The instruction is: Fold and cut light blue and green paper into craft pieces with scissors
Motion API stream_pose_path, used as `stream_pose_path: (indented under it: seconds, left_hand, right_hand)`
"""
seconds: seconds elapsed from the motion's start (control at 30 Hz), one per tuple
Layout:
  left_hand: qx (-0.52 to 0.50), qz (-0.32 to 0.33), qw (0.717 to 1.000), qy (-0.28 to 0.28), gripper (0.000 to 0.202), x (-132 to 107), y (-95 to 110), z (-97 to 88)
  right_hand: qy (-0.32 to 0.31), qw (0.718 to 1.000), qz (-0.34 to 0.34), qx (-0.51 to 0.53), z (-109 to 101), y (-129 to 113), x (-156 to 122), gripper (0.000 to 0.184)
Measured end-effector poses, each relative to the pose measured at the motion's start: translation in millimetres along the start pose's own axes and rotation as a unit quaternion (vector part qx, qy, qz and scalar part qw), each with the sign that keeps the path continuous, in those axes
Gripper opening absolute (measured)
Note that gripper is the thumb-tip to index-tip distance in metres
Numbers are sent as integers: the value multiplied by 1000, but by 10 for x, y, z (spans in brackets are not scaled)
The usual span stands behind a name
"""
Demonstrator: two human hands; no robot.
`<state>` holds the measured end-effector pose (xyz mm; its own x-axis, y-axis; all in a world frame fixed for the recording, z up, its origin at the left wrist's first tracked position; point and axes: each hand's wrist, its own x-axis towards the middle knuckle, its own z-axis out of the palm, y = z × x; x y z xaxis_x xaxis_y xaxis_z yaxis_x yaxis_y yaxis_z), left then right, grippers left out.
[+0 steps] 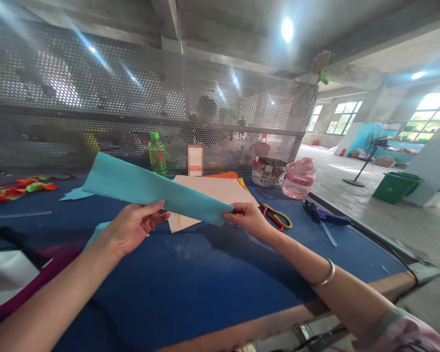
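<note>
Bare forearms [47,293] extended over the tabletop [190,278], blue-covered. Left hand [132,228] and right hand [245,220] each gripped one end of a teal sheet [150,188], held taut above stacked pale and orange sheets [209,190]. Nearby: red-and-yellow scissors [276,217], blue glue gun [324,214], pink plastic bottle [298,179], green bottle [157,155]. Beyond: perforated metal screen [95,83], concrete floor [352,215], green bin [396,188], standing fan [364,164], windows [429,117].
</note>
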<state>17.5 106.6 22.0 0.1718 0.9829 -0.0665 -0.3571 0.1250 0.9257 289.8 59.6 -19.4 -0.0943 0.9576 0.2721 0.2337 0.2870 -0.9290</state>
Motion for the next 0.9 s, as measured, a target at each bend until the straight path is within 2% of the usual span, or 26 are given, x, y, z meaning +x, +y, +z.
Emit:
stream_pose_path:
  seconds: [0.1, 0.33, 0.47, 0.6, 0.7, 0.77, 0.9]
  left_hand:
    - [-50, -1, 999, 16, 13, 2, 38, 0]
    - [-186, 60, 974, 118, 25, 31, 239, -49]
    - [-233, 77, 961, 131, 22, 46, 326, -120]
    - [-247, 85, 957, 124, 23, 34, 337, -127]
    - [-225, 72, 965, 112, 26, 15, 287, -89]
    - [-181, 53, 978, 87, 25, 4, 207, -57]
    - [-78, 4, 997, -7, 12, -27, -64, 21]
  right_hand:
    - [-4, 1000, 12, 11, 6, 6, 3, 26]
    - [8, 999, 32, 6, -18, 52, 3, 30]
    - [17, 998, 55, 26, -41, 78, 9, 31]
    - [22, 997, 63, 35, -50, 84, 13, 32]
    - [20, 996, 69, 53, -44, 61, 11, 32]
    - [11, 994, 76, 74, -31, 40, 6, 33]
    - [-16, 991, 86, 99, 22, 24, -21, 35]
